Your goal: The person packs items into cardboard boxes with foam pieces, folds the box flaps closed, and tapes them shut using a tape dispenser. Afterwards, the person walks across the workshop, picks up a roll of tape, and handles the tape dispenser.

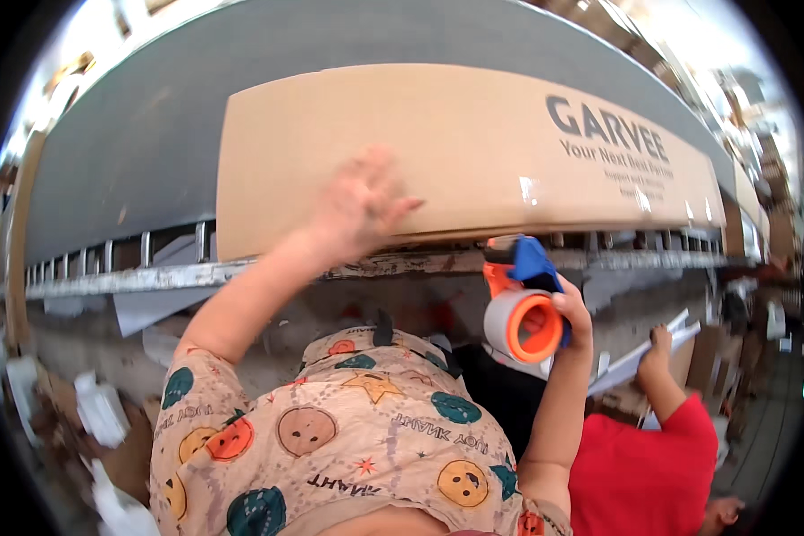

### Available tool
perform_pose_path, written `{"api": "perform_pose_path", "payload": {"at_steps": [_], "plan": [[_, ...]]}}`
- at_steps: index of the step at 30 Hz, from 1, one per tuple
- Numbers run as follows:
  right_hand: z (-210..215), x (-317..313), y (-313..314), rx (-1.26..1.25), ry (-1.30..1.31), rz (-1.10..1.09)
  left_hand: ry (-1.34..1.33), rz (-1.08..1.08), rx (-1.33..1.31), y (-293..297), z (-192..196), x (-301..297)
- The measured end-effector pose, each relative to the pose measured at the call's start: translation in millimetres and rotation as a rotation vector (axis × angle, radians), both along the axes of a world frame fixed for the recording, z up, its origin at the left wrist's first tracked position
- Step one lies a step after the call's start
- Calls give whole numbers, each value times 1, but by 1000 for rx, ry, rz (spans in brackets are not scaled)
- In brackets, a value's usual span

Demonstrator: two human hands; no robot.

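Observation:
A long brown cardboard box [402, 134] lies on a roller conveyor, with dark print on the right part of its near side. My left hand [366, 201] is over the left half of the box, blurred by motion, its fingers apart and nothing visible in them. Whether it touches the cardboard I cannot tell. Gripped in my right hand [574, 313] is a blue and orange tape gun [531, 259], carrying a roll of tape on an orange hub. The gun's head is close to the conveyor edge, just below the box.
The conveyor's worn metal rail [286, 266] runs across in front of me, with rollers showing at the left. Behind the box rises a large grey surface [134, 161]. At the lower right, a person in a red shirt [643, 464] holds a white flat piece [639, 362].

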State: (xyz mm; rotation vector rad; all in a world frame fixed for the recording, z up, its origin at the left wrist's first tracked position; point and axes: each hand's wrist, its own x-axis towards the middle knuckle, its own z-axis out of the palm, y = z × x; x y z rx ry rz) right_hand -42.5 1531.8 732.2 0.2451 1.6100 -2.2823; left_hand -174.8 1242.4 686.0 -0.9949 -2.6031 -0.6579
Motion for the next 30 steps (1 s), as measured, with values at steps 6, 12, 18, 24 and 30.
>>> {"api": "perform_pose_path", "payload": {"at_steps": [6, 12, 18, 24, 30], "plan": [[-6, -27, 40, 99, 137, 188, -1401, 144, 996, 82, 23, 101], [-5, -45, 57, 829, 1051, 421, -1411, 285, 1498, 120, 33, 129], [-5, -54, 60, 746, 1257, 521, -1180, 440, 1931, 145, 27, 152], [15, -51, 28, 1076, 1444, 632, -463, 811, 1337, 131, 1, 145], [53, -57, 24, 1345, 1408, 760, 482, 1143, 647, 52, -35, 122]]}}
